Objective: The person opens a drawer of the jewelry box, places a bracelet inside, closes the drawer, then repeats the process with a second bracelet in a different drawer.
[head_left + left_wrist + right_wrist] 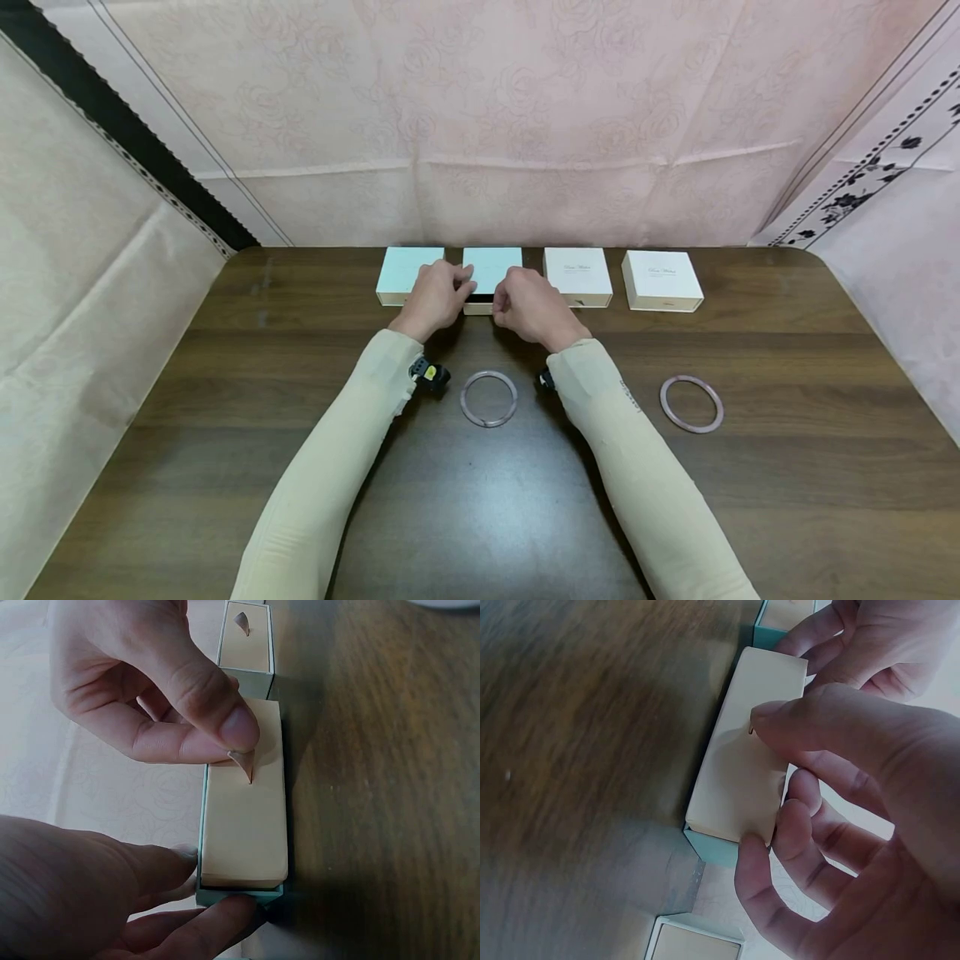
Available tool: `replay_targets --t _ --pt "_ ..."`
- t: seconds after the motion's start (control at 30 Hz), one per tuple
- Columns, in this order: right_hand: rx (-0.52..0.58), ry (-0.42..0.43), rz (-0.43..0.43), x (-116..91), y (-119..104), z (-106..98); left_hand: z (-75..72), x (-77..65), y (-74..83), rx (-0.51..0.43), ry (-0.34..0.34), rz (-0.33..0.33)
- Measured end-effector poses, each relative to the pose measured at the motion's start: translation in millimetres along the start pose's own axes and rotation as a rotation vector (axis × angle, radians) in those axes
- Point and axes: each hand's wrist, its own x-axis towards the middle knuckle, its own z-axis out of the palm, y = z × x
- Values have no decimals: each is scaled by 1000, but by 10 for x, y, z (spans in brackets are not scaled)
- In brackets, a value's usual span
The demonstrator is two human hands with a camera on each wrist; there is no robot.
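In the head view both hands are at a teal drawer box point(492, 263), second from the left in a row. Its cream front stands slightly forward of the teal top, with a dark gap between. My left hand point(435, 296) holds the left end of this box, fingers at its corner in the left wrist view. A small ribbon tab point(242, 763) on the cream front point(244, 832) is pinched between thumb and index of my right hand point(532, 308). In the right wrist view, other right fingers point(755, 862) touch the box's right end.
Another teal box point(408, 268) stands on the left; two white boxes point(577, 271) point(662, 275) stand on the right. Two pale purple bangles point(489, 423) point(665, 397) lie on the brown wooden table point(480, 517). A pink patterned cloth point(487, 108) hangs behind the boxes.
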Motion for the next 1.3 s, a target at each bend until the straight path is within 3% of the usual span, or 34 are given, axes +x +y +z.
replay_targets --t 1.3 --pt "-8 -22 -10 -28 -21 -22 13 4 8 2 -2 0"
